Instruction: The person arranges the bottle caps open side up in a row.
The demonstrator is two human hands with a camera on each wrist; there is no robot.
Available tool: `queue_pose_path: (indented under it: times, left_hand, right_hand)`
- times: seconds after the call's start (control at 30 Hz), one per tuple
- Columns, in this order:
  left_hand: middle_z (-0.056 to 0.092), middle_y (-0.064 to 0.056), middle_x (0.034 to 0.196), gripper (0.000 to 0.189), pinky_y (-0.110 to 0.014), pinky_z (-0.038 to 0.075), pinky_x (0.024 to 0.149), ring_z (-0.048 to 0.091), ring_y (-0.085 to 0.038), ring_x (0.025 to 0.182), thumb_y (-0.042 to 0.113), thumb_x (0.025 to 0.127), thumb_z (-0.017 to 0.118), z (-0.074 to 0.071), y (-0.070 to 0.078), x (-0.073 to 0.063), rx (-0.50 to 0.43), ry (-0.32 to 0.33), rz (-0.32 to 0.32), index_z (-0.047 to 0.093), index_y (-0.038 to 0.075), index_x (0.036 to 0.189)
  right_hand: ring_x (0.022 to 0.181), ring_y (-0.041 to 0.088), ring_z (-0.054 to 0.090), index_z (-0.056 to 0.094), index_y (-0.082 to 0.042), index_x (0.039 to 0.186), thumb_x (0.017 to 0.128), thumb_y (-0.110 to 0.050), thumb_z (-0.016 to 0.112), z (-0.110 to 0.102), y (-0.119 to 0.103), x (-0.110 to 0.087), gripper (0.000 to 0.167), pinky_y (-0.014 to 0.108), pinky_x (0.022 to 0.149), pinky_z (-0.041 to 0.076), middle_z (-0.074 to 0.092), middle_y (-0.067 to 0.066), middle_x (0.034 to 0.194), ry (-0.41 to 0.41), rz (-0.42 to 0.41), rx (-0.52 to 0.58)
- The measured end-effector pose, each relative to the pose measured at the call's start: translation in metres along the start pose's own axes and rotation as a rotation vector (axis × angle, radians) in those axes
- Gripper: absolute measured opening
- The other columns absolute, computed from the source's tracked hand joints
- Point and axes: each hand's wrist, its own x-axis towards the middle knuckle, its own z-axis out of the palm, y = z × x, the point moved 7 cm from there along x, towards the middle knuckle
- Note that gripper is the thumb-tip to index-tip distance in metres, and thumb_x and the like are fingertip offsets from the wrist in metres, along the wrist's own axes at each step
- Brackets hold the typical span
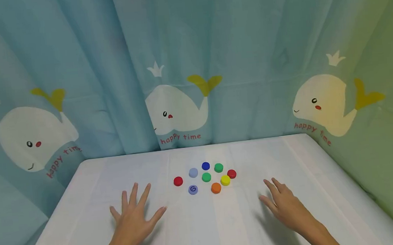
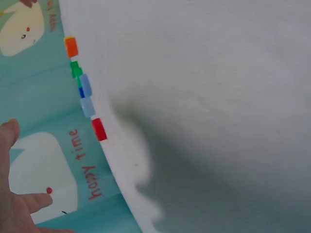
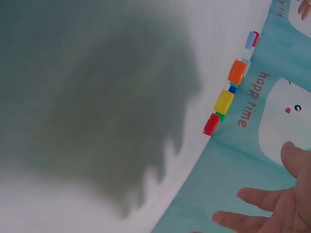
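Note:
My left hand (image 1: 132, 222) hovers over the left part of the table with its fingers spread and nothing in it. On the other side my right hand (image 1: 288, 206) is held above the table, fingers extended and apart, also holding nothing. Between and beyond the hands lie several small round discs. Among them are a red disc (image 1: 178, 181) nearest the left hand, a pale blue disc (image 1: 193, 173), a blue-violet disc with a dark spiral mark (image 1: 193, 190), a dark blue disc (image 1: 206, 165), green discs (image 1: 206, 177), an orange disc (image 1: 216, 188), a yellow disc (image 1: 225, 180) and another red disc (image 1: 232, 174).
The discs stand on a white-covered table (image 1: 193, 233) with rounded far corners. A blue-green curtain (image 1: 247, 54) printed with white whales and "happy time" hangs behind it and along both sides. Shadows of the hands fall on the cloth.

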Motion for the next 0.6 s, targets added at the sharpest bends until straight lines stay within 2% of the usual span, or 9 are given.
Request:
queue_pose_path:
  times: [0.17,0.37,0.6]
  left_hand:
    - [0.028,-0.027,0.145,0.083,-0.082,0.01,0.084,0.026,-0.056,0.126,0.062,0.081,0.06,-0.002,0.006,0.006,-0.004,0.01,0.027,0.039,0.013,0.144]
    - [0.032,-0.029,0.141,0.083,-0.079,0.02,0.084,0.04,-0.049,0.119,0.049,0.081,0.066,-0.003,0.012,0.009,-0.026,0.04,0.065,0.032,0.01,0.146]
    - [0.036,-0.029,0.139,0.075,-0.077,0.026,0.084,0.043,-0.048,0.117,0.045,0.082,0.067,0.0,0.021,0.009,-0.034,0.034,0.084,0.041,0.008,0.141]
  right_hand:
    - [0.123,0.048,0.037,0.042,0.002,0.138,0.095,-0.042,0.053,0.003,-0.006,0.007,0.062,0.065,0.089,0.036,0.039,0.03,0.138,-0.002,-0.003,0.006]
    - [0.116,0.046,0.047,0.046,0.0,0.135,0.088,-0.034,0.065,0.003,-0.014,0.015,0.061,0.059,0.088,0.042,0.045,0.028,0.133,0.026,-0.032,0.0]
    - [0.113,0.037,0.052,0.053,-0.003,0.129,0.087,-0.033,0.067,0.006,-0.022,0.027,0.054,0.053,0.088,0.044,0.055,0.018,0.125,0.019,-0.015,0.055]
